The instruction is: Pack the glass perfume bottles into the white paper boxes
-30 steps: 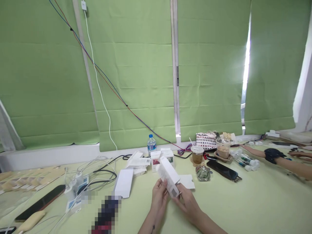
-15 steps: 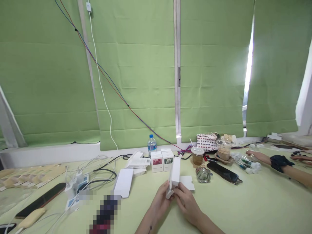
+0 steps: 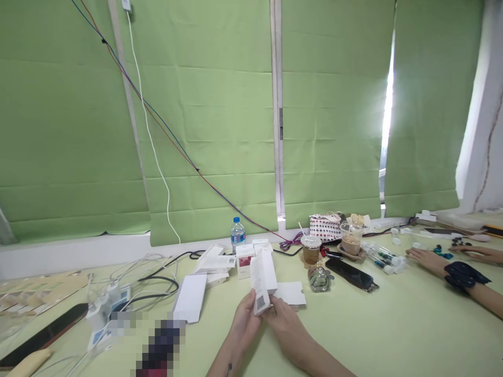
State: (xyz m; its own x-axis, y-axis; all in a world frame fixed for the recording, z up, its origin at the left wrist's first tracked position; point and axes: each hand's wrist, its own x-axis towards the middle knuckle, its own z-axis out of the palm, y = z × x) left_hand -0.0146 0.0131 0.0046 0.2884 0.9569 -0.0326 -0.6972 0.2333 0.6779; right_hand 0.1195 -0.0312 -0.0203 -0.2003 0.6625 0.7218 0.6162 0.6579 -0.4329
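My left hand (image 3: 245,317) is closed round the left side of a small white cardboard box (image 3: 264,277), which stands tilted and shows a printed side with a barcode. Fingers of my right hand (image 3: 285,324) are closed on its lower end, partly hidden behind it. Just behind my right hand lies a flat white carton piece (image 3: 291,293). Beyond the held box stands a white box with a red picture (image 3: 244,260), partly covered by it. Flattened white cartons (image 3: 192,297) lie to the left of my hands.
A water bottle (image 3: 238,235), two drink cups, a black phone (image 3: 349,274) and a small clear packet (image 3: 319,279) stand or lie behind. At left are a power strip (image 3: 106,314) and tangled cables. Another person's hands (image 3: 428,260) rest at right near clear tubes (image 3: 385,257).
The held box has turned, so its printed barcode side now faces me. My view has shifted slightly to the right. The other person's hand has uncovered small dark green pieces.
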